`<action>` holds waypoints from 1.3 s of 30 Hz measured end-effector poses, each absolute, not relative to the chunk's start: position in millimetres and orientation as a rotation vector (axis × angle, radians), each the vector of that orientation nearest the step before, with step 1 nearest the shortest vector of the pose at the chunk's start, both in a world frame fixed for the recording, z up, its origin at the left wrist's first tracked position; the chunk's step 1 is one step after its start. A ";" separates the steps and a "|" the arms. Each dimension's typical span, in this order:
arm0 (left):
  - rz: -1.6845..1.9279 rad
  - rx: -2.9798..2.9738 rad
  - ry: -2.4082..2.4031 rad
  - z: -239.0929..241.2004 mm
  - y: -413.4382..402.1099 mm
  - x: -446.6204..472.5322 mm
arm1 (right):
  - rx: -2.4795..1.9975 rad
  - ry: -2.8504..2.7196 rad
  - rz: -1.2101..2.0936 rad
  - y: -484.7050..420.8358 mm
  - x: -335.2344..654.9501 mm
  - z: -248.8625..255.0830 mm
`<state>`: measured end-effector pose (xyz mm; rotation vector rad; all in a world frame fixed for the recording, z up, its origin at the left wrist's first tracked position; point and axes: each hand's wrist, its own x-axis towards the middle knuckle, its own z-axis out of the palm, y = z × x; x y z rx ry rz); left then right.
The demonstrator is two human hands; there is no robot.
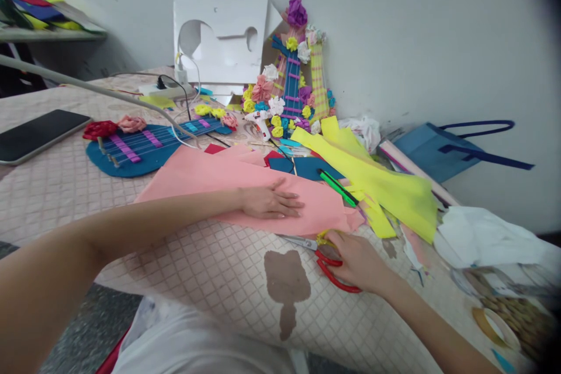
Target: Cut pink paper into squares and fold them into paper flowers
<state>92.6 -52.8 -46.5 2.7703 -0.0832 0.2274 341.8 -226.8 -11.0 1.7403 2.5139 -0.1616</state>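
My left hand [270,201] lies flat with fingers stretched out on a large pink sheet of paper [228,181] spread over the table. My right hand [357,260] is closed round the red and yellow handles of a pair of scissors [322,251]. The blades point left, along the near edge of the pink sheet. A green pen-like cutter [337,187] lies just beyond on the pink and yellow paper.
Yellow paper strips [377,181] lie to the right. A blue guitar-shaped craft [144,146] with paper flowers, a dark tablet [37,134], a glue gun [262,123], a blue bag [438,152], white paper [486,236] and a tape roll [493,324] surround the table [210,274].
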 end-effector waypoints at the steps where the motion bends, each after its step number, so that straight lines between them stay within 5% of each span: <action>1: 0.234 2.765 -0.086 -46.2 -52.9 92.6 | 1.736 2.509 -0.140 -227.5 343.5 -12.1; 39: 0.237 2.709 -0.048 -43.0 -57.6 64.1 | 1.747 2.539 -0.170 -224.8 330.0 -5.9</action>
